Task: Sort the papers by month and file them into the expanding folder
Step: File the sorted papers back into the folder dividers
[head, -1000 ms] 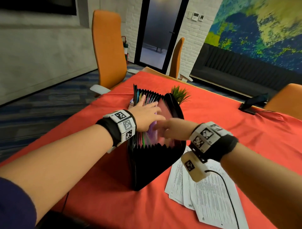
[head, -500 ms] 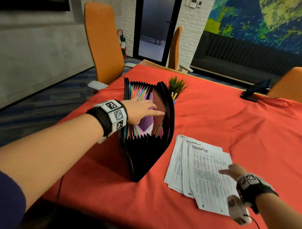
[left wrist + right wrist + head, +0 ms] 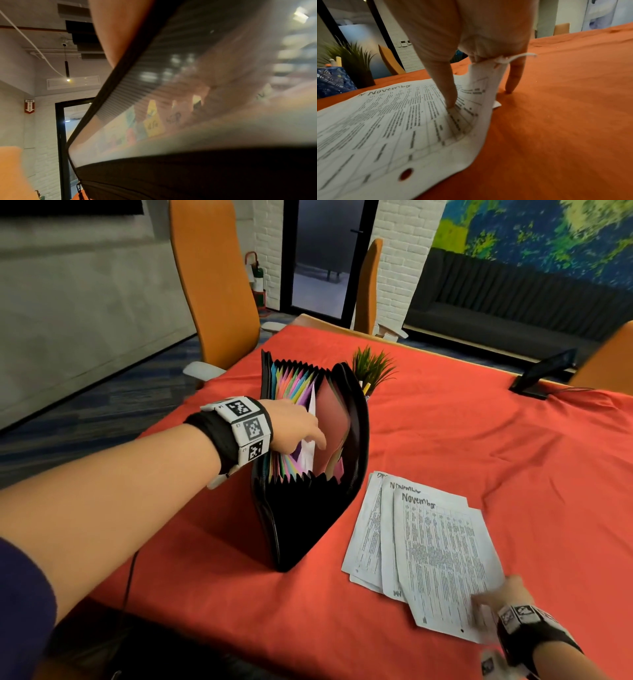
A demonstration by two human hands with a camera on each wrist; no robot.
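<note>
A black expanding folder (image 3: 308, 525) stands open on the red tablecloth, showing coloured dividers and a white sheet inside. My left hand (image 3: 298, 429) reaches into it from the left, with straight fingers pushing the dividers apart. In the left wrist view those fingers (image 3: 181, 108) show blurred through a translucent divider. A fanned stack of printed papers (image 3: 442, 556) lies to the right of the folder, and the top sheet is headed "November" (image 3: 385, 121). My right hand (image 3: 503, 594) pinches that sheet's near right corner. Its thumb (image 3: 447, 88) presses on the page and the edge curls up against the fingers.
A small potted plant (image 3: 371, 371) and a blue patterned cup (image 3: 332, 81) stand just behind the folder. A dark device on a stand (image 3: 544, 371) sits at the far right of the table (image 3: 479, 440). Orange chairs (image 3: 212, 285) surround the table.
My right hand has left the folder, moved to the papers at the front right, and lifted the corner of the top November sheet. The left hand stays in the folder.
</note>
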